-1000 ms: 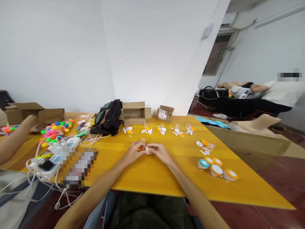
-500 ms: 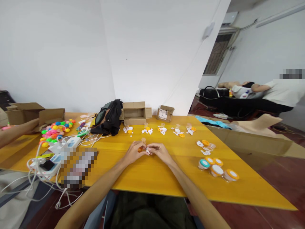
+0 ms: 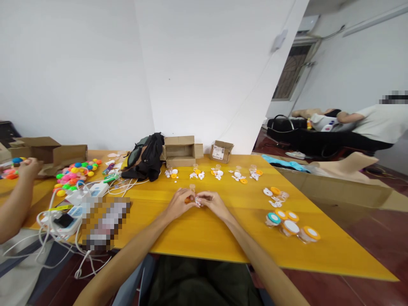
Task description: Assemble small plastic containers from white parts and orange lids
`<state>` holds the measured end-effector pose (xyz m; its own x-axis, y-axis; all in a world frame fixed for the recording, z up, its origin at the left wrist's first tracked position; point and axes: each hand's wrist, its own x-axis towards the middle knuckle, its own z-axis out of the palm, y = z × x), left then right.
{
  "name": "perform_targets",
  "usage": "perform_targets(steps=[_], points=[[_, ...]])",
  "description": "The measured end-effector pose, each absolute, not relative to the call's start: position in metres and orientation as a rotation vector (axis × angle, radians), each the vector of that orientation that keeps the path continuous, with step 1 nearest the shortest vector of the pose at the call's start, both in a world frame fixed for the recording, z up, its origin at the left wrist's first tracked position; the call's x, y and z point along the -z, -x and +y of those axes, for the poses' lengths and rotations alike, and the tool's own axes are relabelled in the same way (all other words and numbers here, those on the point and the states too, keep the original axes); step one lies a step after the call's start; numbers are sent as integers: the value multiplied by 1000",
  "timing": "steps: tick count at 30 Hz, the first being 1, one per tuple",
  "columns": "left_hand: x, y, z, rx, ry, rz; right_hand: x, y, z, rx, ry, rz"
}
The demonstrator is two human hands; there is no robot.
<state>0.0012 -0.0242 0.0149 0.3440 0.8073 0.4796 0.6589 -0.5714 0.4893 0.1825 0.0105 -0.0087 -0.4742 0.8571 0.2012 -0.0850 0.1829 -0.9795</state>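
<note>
My left hand [image 3: 179,205] and my right hand [image 3: 214,203] meet over the middle of the yellow table [image 3: 204,233], fingers pinched together. Between the fingertips sit small parts: an orange piece [image 3: 188,199] by the left fingers and a white spotted piece [image 3: 198,200] by the right fingers. A small clear vial [image 3: 191,187] stands just behind them. Which hand grips which piece is hard to make out.
A row of small white and orange part sets [image 3: 216,173] lies behind my hands. Orange-lidded jars [image 3: 291,225] sit at the right. Cardboard boxes [image 3: 181,151], a black bag [image 3: 145,161], colourful balls [image 3: 75,172] and cables [image 3: 60,212] are at the left. Another person's hand [image 3: 27,166] reaches at far left.
My hands stay together with only slight finger motion. The other person's arm at the far left has drawn back and then risen, its hand now near the balls.
</note>
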Motion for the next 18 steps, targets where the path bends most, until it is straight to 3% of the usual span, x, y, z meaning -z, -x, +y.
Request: perform_targets(steps=[18], points=[[-12, 0, -23, -1098, -2463, 1312, 6, -180, 7, -1446, 720, -1577]])
